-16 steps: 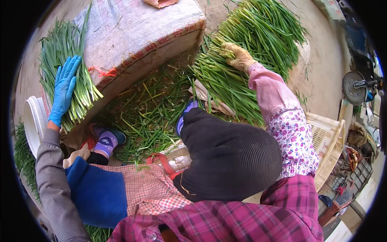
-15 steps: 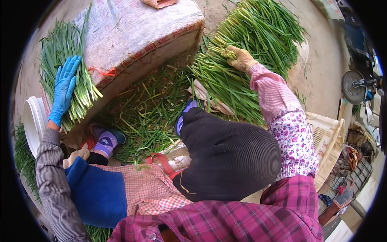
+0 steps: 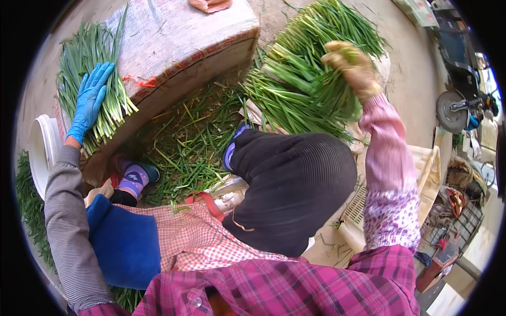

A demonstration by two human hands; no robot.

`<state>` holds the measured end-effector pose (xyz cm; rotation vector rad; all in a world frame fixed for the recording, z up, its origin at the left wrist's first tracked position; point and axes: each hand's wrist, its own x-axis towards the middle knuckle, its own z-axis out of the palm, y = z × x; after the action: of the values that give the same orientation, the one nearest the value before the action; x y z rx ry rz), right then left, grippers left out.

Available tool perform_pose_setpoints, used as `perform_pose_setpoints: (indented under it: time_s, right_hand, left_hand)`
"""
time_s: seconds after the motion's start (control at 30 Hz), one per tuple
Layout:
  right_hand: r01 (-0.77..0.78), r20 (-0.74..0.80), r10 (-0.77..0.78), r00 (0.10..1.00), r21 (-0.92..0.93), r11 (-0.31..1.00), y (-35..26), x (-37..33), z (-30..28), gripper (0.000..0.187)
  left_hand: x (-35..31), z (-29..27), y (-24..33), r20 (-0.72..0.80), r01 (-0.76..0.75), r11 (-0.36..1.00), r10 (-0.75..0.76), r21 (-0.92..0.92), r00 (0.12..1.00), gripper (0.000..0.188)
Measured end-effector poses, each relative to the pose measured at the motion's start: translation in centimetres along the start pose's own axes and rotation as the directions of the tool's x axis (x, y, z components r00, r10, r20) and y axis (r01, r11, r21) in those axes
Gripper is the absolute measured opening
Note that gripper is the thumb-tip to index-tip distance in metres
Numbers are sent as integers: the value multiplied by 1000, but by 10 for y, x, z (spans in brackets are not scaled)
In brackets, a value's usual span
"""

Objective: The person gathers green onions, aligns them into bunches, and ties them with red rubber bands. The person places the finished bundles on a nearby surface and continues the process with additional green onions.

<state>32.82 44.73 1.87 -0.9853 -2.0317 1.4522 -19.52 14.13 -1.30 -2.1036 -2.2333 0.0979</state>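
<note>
My left hand [image 3: 93, 101], in a blue rubber glove, lies flat with its fingers stretched out on a bundle of garlic chives [image 3: 113, 108]. That bundle rests on the left end of a box covered with woven sacking [image 3: 179, 34], pale stem ends toward me. My right hand [image 3: 352, 68], in a tan glove and smeared by motion, is closed and raised over a large pile of garlic chives [image 3: 295, 100] at the right. A blurred bunch of chives [image 3: 332, 95] hangs from it over the pile.
Loose leaves [image 3: 184, 152] litter the ground between my feet. A white bucket [image 3: 46, 147] stands left of the box. A cream plastic crate [image 3: 424, 158] is beside my right arm. A wheeled vehicle [image 3: 452, 111] stands at far right. An orange-pink cloth [image 3: 210, 4] lies on the box.
My right hand has lifted up and to the right from the pile, pulling a bunch of chives with it. My left hand stays flat on its bundle; the whole view has shifted slightly.
</note>
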Motion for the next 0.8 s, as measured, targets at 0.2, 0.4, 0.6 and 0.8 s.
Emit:
perform_pose_setpoints:
  time_s: [0.2,0.4,0.6,0.8]
  right_hand:
    - [32,-94,-22,995,104,994,-24,-24,-30,20]
    - [261,-96,-273,957,-123,958,-91,-28,-69,21]
    - [326,-91,-313,945,309,894,-177,-14,14,27]
    - [223,-26,-287,958,697,682,-209,-19,185,27]
  left_hand:
    - [8,3,1,21,-27,1000,27,8,999,48]
    - [16,-14,-1,190,85,996,-79,-20,979,48]
    - [24,-110,77,-383,-161,879,-26,-449,924,75]
    - [-13,-144,210,-372,-274,609,-37,-744,927,131]
